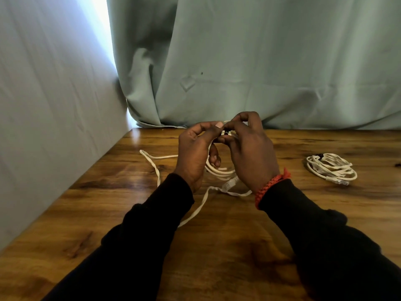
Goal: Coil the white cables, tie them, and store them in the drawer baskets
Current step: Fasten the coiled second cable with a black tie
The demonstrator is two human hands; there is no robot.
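White cable loops hang gathered in the left hand so the right hand can pinch a dark tie round them.

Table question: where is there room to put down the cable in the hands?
Bare wood on the table lies between the two sleeves, and between the right hand and the coiled cable at the right. It is crowded left of the left hand, where the loose cable trails.

Black sleeves, red braided wristband
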